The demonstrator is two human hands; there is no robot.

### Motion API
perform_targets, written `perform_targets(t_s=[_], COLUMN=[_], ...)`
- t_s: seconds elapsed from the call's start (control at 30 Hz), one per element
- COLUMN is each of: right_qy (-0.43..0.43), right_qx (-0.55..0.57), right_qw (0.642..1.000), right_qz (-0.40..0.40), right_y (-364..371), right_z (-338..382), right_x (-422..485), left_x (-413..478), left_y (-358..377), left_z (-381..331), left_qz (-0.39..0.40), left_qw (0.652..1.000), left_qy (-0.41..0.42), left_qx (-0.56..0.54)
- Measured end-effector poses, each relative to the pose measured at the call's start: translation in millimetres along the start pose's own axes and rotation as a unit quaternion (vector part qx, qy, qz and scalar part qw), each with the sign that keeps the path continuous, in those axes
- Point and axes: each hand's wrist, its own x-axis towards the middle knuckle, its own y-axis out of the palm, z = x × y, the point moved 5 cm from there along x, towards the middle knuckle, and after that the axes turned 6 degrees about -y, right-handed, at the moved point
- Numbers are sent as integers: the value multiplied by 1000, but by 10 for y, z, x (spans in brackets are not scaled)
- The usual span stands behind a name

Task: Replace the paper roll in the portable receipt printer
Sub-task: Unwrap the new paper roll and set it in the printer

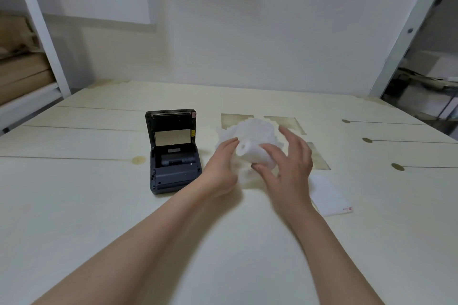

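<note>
A dark grey portable receipt printer [173, 153] stands on the table left of centre with its lid [171, 126] tipped up and its paper bay open. To its right lies a white paper roll [250, 150] in crumpled clear wrapping [255, 127]. My left hand [220, 168] presses on the roll's left side. My right hand [287, 158] touches the roll's right side with thumb and forefinger, its other fingers spread. The roll's hollow core end faces me.
A pale wooden table [99, 205] with seams and dark knots fills the view. A white paper slip [329, 195] with a red mark lies right of my right hand. Discoloured patches [236, 119] mark the table behind the wrapping. Shelving stands at both sides.
</note>
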Motion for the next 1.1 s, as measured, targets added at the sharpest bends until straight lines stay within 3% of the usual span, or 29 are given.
perform_targets(t_s=[0.17, 0.27, 0.4, 0.6, 0.7, 0.8, 0.87, 0.97, 1.1], right_qy=[21, 59, 66, 111, 186, 276, 326, 373, 387], right_qx=[184, 178, 70, 238, 406, 643, 709, 728, 747], right_qw=[982, 981, 995, 963, 894, 714, 625, 567, 514], right_qz=[-45, -44, 21, -52, -39, -11, 22, 97, 167], right_y=[-161, -96, 108, -237, -319, -234, -180, -92, -50], right_z=[27, -75, -123, -82, -66, -45, 15, 88, 179], right_x=[25, -4, -93, -8, 10, 17, -2, -68, -110], left_x=[-51, -78, -123, -206, -256, -288, -295, -310, -304], left_y=[95, 125, 141, 13, -99, -110, -89, -68, -53], left_z=[-60, -25, -161, -351, -453, -537, -570, -590, -504], left_qz=[17, 10, 2, -72, -92, -36, 13, 71, 140], left_qw=[998, 996, 998, 997, 992, 983, 969, 953, 923], left_qy=[30, 14, 16, 35, 61, 62, 44, 24, 24], left_qx=[57, 88, 58, 0, -69, -171, -241, -292, -358])
